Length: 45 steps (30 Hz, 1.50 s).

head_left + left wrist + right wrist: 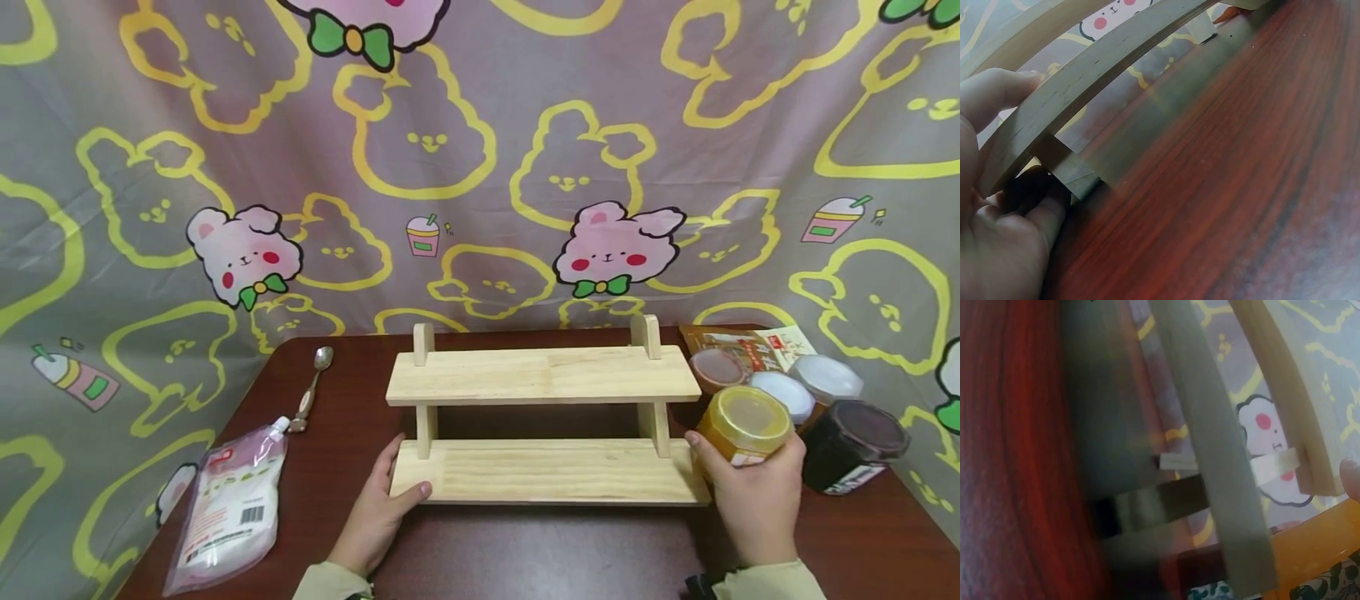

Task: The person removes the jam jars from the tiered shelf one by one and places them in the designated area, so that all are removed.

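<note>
A two-tier wooden rack [551, 473] stands on the brown table. My left hand [375, 517] grips the left end of its lower board, thumb on top. In the left wrist view, the fingers of that hand [1010, 244] reach under the board [1085, 78]. My right hand [759, 504] holds a jar with yellow contents [746, 421] beside the rack's right end, its thumb on the jar's left side. The right wrist view shows part of the yellow jar [1319, 544] and a thumb tip at the edge; the other fingers are out of sight there.
Right of the rack are a dark jar [851, 450], white-lidded containers [783, 392], a reddish-lidded one [716, 367] and a brown packet [738, 343]. A spouted pouch [236, 508] and a spoon [311, 387] lie at left. A patterned curtain [495, 225] hangs behind.
</note>
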### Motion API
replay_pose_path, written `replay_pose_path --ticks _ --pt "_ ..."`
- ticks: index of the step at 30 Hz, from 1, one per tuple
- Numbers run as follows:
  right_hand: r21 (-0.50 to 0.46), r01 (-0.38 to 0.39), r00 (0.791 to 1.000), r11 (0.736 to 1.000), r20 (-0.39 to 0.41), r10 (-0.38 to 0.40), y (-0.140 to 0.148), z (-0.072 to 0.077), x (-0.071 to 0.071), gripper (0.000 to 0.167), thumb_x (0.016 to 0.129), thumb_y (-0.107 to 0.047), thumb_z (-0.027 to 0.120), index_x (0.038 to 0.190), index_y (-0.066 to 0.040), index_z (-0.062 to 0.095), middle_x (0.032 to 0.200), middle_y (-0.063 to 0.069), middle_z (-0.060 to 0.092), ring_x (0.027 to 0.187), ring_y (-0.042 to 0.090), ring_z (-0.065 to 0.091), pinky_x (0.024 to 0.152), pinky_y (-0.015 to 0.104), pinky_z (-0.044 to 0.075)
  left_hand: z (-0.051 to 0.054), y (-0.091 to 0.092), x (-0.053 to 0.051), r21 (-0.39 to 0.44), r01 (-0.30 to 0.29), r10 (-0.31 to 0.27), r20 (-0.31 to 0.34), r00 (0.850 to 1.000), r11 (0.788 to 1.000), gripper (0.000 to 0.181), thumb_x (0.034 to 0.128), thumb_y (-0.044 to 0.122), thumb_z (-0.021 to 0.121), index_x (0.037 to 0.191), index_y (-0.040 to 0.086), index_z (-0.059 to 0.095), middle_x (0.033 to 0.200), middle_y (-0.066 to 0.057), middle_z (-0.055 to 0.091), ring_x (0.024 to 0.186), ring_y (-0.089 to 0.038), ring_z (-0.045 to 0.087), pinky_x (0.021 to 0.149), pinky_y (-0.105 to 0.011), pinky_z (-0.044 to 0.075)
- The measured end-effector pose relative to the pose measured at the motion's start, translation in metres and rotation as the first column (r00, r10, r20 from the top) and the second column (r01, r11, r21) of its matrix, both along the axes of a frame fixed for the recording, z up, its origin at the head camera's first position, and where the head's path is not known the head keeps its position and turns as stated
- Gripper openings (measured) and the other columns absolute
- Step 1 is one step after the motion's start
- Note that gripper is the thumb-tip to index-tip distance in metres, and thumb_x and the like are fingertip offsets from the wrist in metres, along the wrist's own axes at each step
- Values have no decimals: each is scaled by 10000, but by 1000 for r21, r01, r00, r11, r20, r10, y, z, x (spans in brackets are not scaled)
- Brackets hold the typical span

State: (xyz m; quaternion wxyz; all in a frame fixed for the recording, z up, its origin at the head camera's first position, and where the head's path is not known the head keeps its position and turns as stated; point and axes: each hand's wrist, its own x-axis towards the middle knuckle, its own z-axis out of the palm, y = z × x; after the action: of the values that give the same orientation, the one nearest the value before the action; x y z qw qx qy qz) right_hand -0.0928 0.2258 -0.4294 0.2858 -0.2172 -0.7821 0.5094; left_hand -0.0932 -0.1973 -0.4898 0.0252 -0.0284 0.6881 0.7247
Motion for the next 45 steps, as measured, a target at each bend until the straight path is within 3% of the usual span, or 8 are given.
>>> replay_pose_path --ticks 7,10,19,27,32,39,45 --pt "-23 12 999 1000 31 -11 9 -8 -5 1005 759 -194 882 1508 -10 237 1409 232 430 1239 408 455 1135 453 310 0 1 1 4 -1 1 2 1000 1000 940 859 -13 741 1587 53 150 1531 -255 356 1303 -255 462 985 -194 441" --pt "-17 15 998 1000 58 -14 13 -11 -5 1001 778 -206 867 1515 -4 220 1419 256 412 1260 432 440 1136 504 301 0 1 1 11 2 -2 2 1000 1000 942 858 -16 738 1588 49 145 1534 -260 350 1308 -256 460 987 -195 441" --pt "-7 -45 988 999 146 46 23 -31 -5 908 835 -245 823 1478 44 249 1371 311 439 1222 470 459 1039 598 329 -2 1 1 20 -2 2 5 1000 1000 931 861 -25 728 1586 50 150 1537 -256 343 1295 -228 470 985 -202 450" --pt "-48 -51 983 998 174 58 30 -45 -5 1001 815 -283 847 1540 -55 195 1436 263 424 1307 439 411 1132 577 271 0 1 0 21 3 -3 3 1000 1000 923 872 -11 728 1587 48 147 1552 -252 323 1362 -313 397 987 -187 438" --pt "-46 -47 978 998 199 55 30 -47 -7 991 821 -328 837 1535 -35 216 1433 282 422 1307 460 405 1117 608 274 -1 -1 0 20 3 -3 1 1000 1000 919 875 -11 726 1587 49 149 1543 -251 336 1338 -272 428 992 -194 440" --pt "43 -30 978 999 207 20 31 -49 -8 882 770 -345 875 1427 35 426 1348 313 382 1298 465 303 1053 641 282 -3 -2 1 22 -8 8 -2 1000 1000 915 873 -17 726 1585 46 154 1551 -243 329 1347 -274 416 990 -189 439" --pt "4 20 983 1000 184 -20 33 -50 -6 943 739 -315 898 1429 46 368 1382 297 358 1303 466 340 1118 599 263 0 0 1 21 1 0 -9 1000 1000 910 880 2 726 1585 42 152 1565 -241 311 1378 -307 379 1001 -183 424"
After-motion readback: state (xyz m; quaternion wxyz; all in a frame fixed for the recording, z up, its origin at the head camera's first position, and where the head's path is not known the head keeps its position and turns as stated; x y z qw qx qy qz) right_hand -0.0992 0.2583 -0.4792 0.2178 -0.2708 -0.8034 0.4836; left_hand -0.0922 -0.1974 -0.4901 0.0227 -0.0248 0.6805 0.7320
